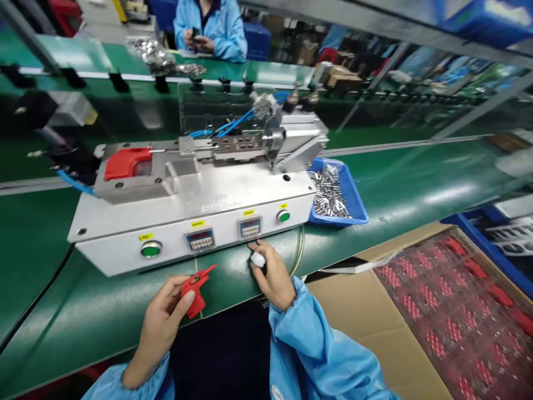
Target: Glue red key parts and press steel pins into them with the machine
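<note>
My left hand [164, 316] grips a red pistol-shaped plastic part [194, 294] between thumb and fingers, a thin red tip pointing up and right. To its right, my right hand [272, 275] is half curled at the front of the grey machine [208, 203], its fingers apart. A white covering [258, 259] seems to sit on one fingertip; I cannot make out its kind. No held part shows in that hand. Another red pistol-shaped part [125, 164] lies in the metal fixture on the machine's left, a thin rod running from it toward the clamp.
A blue bin [353, 197] of small metal pieces stands right of the machine. An open cardboard box [366, 328] at lower right holds bagged red parts [453, 311]. Green buttons and counters line the machine's front. Across the bench sits a co-worker [212, 28] in blue.
</note>
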Tool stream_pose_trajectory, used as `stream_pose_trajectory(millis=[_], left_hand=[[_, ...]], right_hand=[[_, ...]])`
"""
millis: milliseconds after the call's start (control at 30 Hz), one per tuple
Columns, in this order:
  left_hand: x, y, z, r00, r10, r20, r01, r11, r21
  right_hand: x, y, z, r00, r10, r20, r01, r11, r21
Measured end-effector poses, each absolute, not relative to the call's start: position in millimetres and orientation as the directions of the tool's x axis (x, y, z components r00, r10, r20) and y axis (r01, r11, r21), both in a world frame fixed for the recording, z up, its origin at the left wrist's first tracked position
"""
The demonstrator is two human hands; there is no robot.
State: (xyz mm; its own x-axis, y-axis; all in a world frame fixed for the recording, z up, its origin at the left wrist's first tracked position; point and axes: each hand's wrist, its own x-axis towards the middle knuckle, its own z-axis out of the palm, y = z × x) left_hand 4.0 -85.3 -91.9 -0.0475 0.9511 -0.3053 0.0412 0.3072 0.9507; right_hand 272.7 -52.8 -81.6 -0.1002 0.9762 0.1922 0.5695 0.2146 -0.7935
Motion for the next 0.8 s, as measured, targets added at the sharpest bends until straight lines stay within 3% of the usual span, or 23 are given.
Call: stream_pose_trajectory(millis=[167,333,467,633,700,800], left_hand=[[-7,-87,-100,-0.097,0.948,-0.302,0.099,0.312,0.945],[12,-94,-94,-0.138,0.957,-0.254,0.112,0.270,0.956],[18,-90,-92,-0.125,0.966,-0.228,0.097,0.241,0.966],[16,-86,-103,-0.136,0.967,-0.218,0.006,0.220,0.975],[18,-85,-108,-0.148,0.966,-0.211,-0.026,0.209,0.977],[24,-81,-112,-0.152,0.971,-0.184,-0.072,0.175,0.982]], right_hand=[[287,-68,-73,-0.135,0.959,0.250,0.693,0.272,-0.667],[345,-42,-8,-0.109,0.922,0.371,0.742,0.323,-0.588],[405,40,33,0.100,0.971,0.218,0.913,-0.002,-0.409],[437,96,37,0.228,0.959,0.169,0.928,-0.161,-0.337],[431,90,33,0.223,0.947,0.232,0.930,-0.135,-0.341],[404,85,33,0.166,0.877,0.450,0.913,0.036,-0.407]])
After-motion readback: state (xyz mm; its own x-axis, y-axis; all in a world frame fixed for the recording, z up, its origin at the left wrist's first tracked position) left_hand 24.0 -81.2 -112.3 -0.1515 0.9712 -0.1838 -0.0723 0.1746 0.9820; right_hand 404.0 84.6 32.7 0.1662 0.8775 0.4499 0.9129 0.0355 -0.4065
